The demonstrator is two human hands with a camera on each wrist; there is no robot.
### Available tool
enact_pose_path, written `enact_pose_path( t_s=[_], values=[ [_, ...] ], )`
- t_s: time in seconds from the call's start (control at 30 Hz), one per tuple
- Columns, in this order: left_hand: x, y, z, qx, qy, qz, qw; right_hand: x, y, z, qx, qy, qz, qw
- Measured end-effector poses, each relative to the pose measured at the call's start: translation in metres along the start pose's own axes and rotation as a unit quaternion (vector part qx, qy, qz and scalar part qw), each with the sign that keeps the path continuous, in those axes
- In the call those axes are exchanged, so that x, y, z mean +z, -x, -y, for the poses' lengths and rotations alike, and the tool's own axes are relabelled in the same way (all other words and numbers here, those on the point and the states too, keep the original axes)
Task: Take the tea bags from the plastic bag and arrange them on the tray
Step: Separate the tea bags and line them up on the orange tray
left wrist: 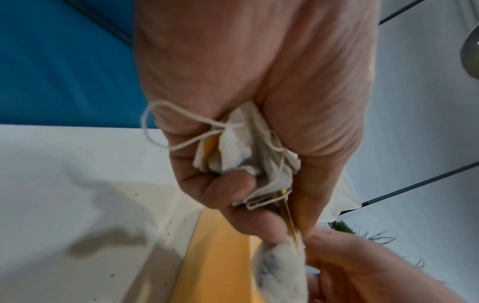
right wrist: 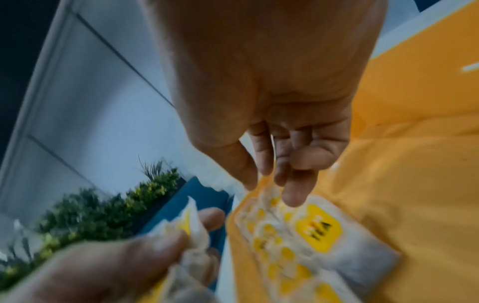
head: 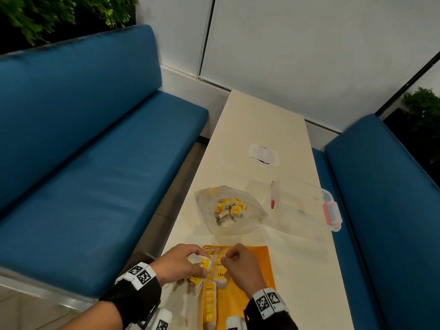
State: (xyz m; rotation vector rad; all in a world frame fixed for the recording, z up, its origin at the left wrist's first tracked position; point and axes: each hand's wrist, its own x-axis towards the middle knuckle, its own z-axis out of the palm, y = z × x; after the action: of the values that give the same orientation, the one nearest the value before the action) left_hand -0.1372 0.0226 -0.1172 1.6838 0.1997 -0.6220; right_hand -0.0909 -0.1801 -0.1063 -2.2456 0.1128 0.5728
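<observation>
Taking the orange tray (head: 257, 265) as the landmark, a column of tea bags (head: 209, 303) with yellow tags already runs along its left side at the near end, so the arranging step is well under way. At the tray's left edge the left hand (head: 181, 264) is fisted round a bunch of tea bags (left wrist: 241, 147), their papers crumpled and their white strings (left wrist: 181, 131) looped out over the knuckles in the left wrist view. Just right of it, over the tray's far-left part, the right hand (head: 240, 265) has its fingers (right wrist: 295, 184) drawn down together at a tea bag lying there with a "TEA" tag (right wrist: 317, 233); the blur leaves it unclear whether they pinch the bag, a string, or only touch it, so I cannot tell if anything is truly held. My reading is that one bag is being set at the head of the column while the left hand feeds from its bunch. The next move likely calls for teasing a single bag free of the tangled strings and laying it flat in line with the others. Beyond the tray's far edge lies the plastic bag (head: 228, 210), mouth open, with more tea bags heaped inside. Right of that is a clear lidded box (head: 309, 206).
</observation>
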Motion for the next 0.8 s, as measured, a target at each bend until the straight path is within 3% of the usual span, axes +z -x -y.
enact_pose_path(
  t_s=[0.13, 0.27, 0.8],
  values=[
    [0.002, 0.001, -0.006, 0.030, 0.017, -0.017, 0.999, -0.014, 0.018, 0.028, -0.044, -0.103, 0.060, 0.992],
    [0.005, 0.000, -0.013, 0.044, 0.038, -0.015, 0.998, -0.016, 0.024, 0.039, -0.077, -0.102, 0.100, 0.987],
    [-0.002, -0.003, -0.009, 0.034, 0.122, 0.019, 0.992, -0.022, 0.011, 0.048, -0.093, -0.117, 0.057, 0.987]
  ],
)
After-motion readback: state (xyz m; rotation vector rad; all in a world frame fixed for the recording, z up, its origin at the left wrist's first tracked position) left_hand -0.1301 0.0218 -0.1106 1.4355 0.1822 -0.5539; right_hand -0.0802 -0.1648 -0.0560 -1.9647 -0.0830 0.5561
